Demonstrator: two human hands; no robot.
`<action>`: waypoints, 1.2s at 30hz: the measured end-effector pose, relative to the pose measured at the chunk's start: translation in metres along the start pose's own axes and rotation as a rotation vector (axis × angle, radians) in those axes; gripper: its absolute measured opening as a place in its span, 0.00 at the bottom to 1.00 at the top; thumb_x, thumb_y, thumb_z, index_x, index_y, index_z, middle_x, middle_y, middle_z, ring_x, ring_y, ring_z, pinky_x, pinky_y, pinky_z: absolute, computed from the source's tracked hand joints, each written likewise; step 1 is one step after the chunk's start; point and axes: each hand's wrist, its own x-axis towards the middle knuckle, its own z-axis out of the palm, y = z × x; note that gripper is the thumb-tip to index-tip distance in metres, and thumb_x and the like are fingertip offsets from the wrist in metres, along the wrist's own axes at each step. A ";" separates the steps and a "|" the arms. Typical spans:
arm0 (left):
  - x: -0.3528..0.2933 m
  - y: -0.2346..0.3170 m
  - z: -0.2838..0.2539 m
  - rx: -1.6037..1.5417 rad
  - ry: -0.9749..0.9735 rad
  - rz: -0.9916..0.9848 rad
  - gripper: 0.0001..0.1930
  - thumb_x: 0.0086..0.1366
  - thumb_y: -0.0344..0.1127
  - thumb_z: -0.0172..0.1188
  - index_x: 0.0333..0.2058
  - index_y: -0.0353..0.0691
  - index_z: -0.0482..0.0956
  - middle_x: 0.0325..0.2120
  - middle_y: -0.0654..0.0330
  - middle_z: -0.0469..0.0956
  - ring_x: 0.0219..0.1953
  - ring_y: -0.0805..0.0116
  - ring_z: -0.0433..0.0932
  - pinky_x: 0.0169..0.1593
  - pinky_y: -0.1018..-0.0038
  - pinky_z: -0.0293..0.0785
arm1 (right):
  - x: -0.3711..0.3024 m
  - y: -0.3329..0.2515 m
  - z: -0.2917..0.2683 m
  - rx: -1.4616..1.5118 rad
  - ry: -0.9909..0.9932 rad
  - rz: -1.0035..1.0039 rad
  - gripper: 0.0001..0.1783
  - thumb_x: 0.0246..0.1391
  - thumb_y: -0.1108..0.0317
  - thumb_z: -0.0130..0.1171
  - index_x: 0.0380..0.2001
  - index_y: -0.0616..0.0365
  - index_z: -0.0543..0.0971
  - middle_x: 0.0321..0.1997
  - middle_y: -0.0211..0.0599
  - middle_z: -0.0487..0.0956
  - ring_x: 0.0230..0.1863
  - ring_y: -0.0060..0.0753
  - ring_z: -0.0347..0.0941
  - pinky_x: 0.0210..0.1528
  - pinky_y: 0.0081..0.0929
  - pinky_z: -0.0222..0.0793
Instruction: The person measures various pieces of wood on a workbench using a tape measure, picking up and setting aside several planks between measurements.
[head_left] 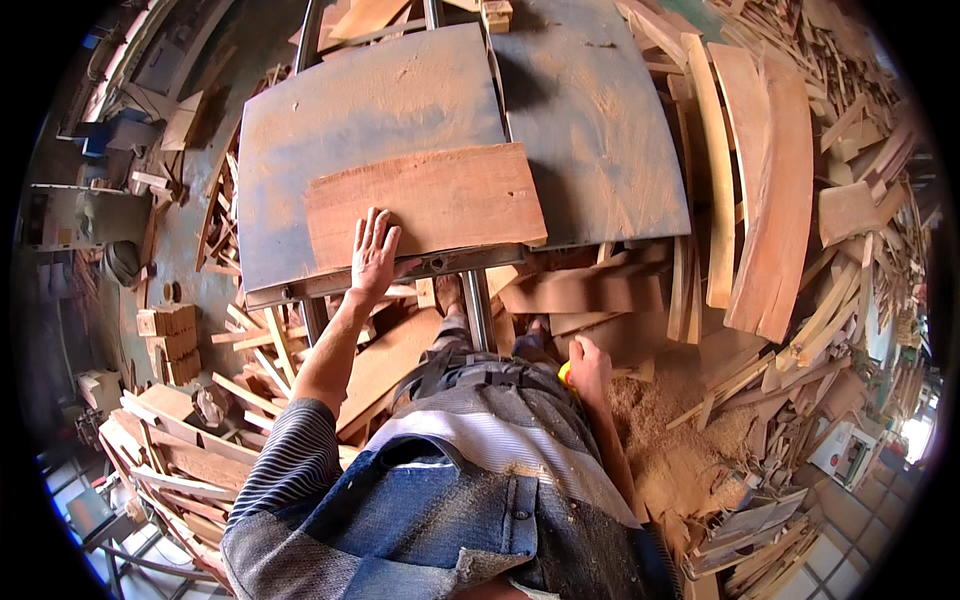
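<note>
A reddish-brown wooden board (440,195) lies flat across the near part of a dusty grey metal table (330,110). Its right end reaches past the gap between this plate and a second metal plate (590,130). On the board's near left edge rests my left hand (374,254), fingers stretched out on the wood and thumb toward the near edge. My right hand (590,368) hangs low beside my right hip, fingers curled closed. Something yellow (565,375) shows against its inner side; most of it is hidden by the hand.
Metal rails (477,305) run under the table. To the right, long curved planks (775,190) lean beside the second plate, near a sawdust heap (680,440). Offcuts (190,450) pile up at the left, with stacked blocks (170,340) beyond. Wood scraps surround my feet.
</note>
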 end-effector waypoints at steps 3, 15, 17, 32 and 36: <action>0.020 -0.009 0.013 0.016 0.025 0.010 0.37 0.55 0.57 0.72 0.54 0.36 0.73 0.65 0.45 0.62 0.73 0.42 0.54 0.73 0.46 0.51 | -0.006 0.025 0.008 0.069 0.069 0.027 0.17 0.62 0.59 0.56 0.43 0.62 0.84 0.39 0.58 0.83 0.42 0.60 0.81 0.46 0.45 0.77; 0.061 -0.011 0.024 0.049 0.039 -0.007 0.37 0.57 0.56 0.70 0.56 0.35 0.72 0.65 0.46 0.63 0.72 0.43 0.55 0.73 0.46 0.51 | -0.031 0.078 0.007 0.016 0.132 0.145 0.17 0.62 0.58 0.56 0.40 0.59 0.85 0.37 0.56 0.83 0.40 0.60 0.81 0.45 0.47 0.77; 0.063 -0.007 0.027 0.063 0.047 -0.001 0.37 0.56 0.56 0.71 0.55 0.35 0.72 0.64 0.47 0.63 0.72 0.43 0.56 0.73 0.47 0.52 | -0.035 0.086 0.008 -0.009 0.100 0.175 0.17 0.61 0.58 0.56 0.39 0.59 0.86 0.37 0.56 0.83 0.40 0.60 0.81 0.44 0.47 0.77; 0.055 -0.002 0.029 0.128 0.111 -0.004 0.39 0.51 0.62 0.71 0.52 0.37 0.74 0.63 0.48 0.65 0.70 0.46 0.60 0.73 0.51 0.55 | -0.032 0.096 -0.005 -0.102 -0.106 0.190 0.20 0.63 0.54 0.53 0.43 0.57 0.85 0.39 0.53 0.84 0.43 0.60 0.82 0.48 0.49 0.76; 0.059 -0.003 0.035 0.133 0.118 0.001 0.39 0.51 0.63 0.70 0.52 0.38 0.74 0.63 0.49 0.66 0.70 0.46 0.59 0.73 0.52 0.56 | -0.034 0.112 0.006 -0.104 -0.098 0.179 0.20 0.62 0.53 0.54 0.43 0.55 0.86 0.40 0.52 0.85 0.44 0.59 0.82 0.48 0.49 0.76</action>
